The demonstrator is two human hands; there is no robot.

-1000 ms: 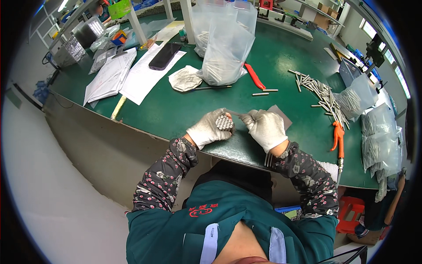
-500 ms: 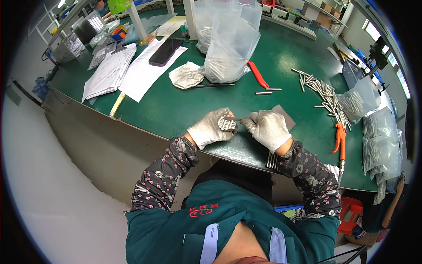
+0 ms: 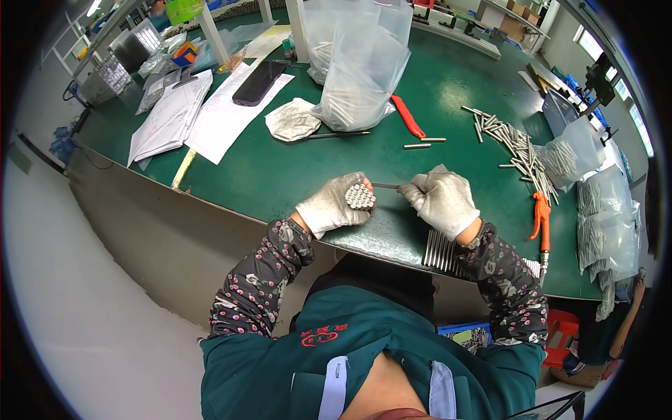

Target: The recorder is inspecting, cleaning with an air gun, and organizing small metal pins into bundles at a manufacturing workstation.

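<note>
My left hand (image 3: pixel 334 205), in a whitish work glove, is closed round a bundle of metal pins (image 3: pixel 360 197), their round ends packed together and facing me. My gloved right hand (image 3: pixel 442 201) pinches a thin dark grey sheet (image 3: pixel 386 185), which shows nearly edge-on and reaches toward the bundle. Whether the sheet touches the pin ends is hard to make out. Beneath my right wrist, a row of metal pins (image 3: pixel 441 252) lies side by side along the table's front edge, partly covered by my sleeve.
Loose metal pins (image 3: pixel 514 147) are heaped at the right, beside an orange air blow gun (image 3: pixel 541 220) and bagged pins (image 3: pixel 607 224). Ahead stand clear bags of pins (image 3: pixel 353 91), near red-handled pliers or a similar tool (image 3: pixel 408 117), a crumpled white cloth (image 3: pixel 292 120), a phone (image 3: pixel 259 84) and papers (image 3: pixel 170 115).
My right hand has moved slightly right, away from the bundle, and the grey sheet has turned from showing its face to nearly edge-on. More of the pin row shows. My left hand stays nearly still.
</note>
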